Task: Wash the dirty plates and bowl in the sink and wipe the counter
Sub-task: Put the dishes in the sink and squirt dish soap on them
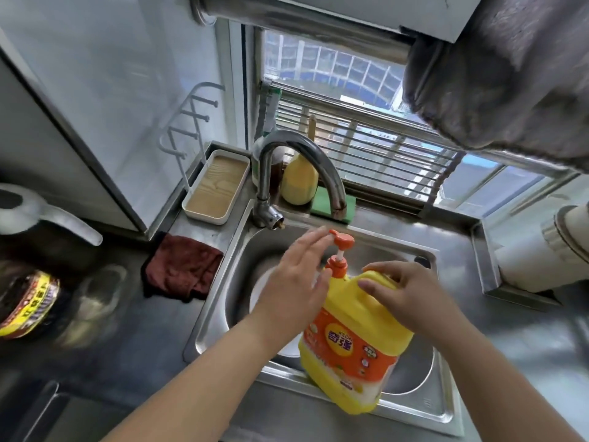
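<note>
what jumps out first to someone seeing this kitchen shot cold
The big yellow detergent jug with its orange pump, held tilted over the steel sink in the middle of the frame. The right hand grips its handle while the left hand sits by the pump with fingers spread. Next, the dark red cloth on the counter left of the sink, and the curved faucet behind.

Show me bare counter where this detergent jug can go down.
Bare steel counter lies right of the sink, in front of the raised ledge. Left is crowded: the dark red cloth lies at the sink's edge, and a labelled container beyond it.
</note>
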